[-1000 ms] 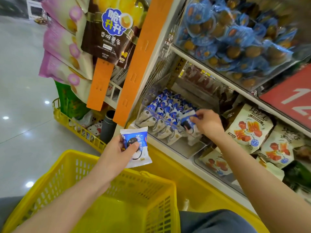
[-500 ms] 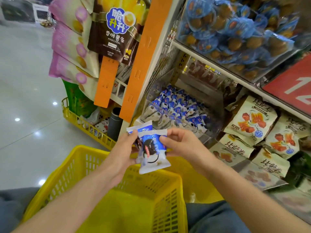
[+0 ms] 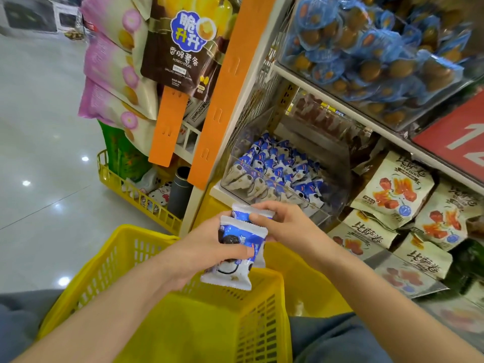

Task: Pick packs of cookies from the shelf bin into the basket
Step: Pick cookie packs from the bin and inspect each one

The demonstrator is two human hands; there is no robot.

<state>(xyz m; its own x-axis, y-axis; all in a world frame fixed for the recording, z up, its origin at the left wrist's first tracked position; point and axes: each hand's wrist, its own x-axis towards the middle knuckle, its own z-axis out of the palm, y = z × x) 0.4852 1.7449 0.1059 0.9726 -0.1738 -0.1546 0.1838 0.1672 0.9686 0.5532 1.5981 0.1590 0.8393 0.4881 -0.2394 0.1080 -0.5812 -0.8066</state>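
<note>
While I stack two cookie packs (image 3: 235, 260) above the yellow basket (image 3: 125, 258), likely for one drop, my left hand (image 3: 201, 247) clamps them under its thumb and my right hand (image 3: 285, 224) pinches the rear one's top.

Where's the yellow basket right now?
Bottom centre of the head view: the yellow basket sits just below the cookie packs that the left hand grips, near the shelf bin.

One wide-angle camera sits on the person's head, facing forward and steeply down from close range. The yellow basket (image 3: 110, 260) fills the near bottom edge, the shelves (image 3: 340, 107) rise right and far, and the floor (image 3: 39, 127) spreads left.
</note>
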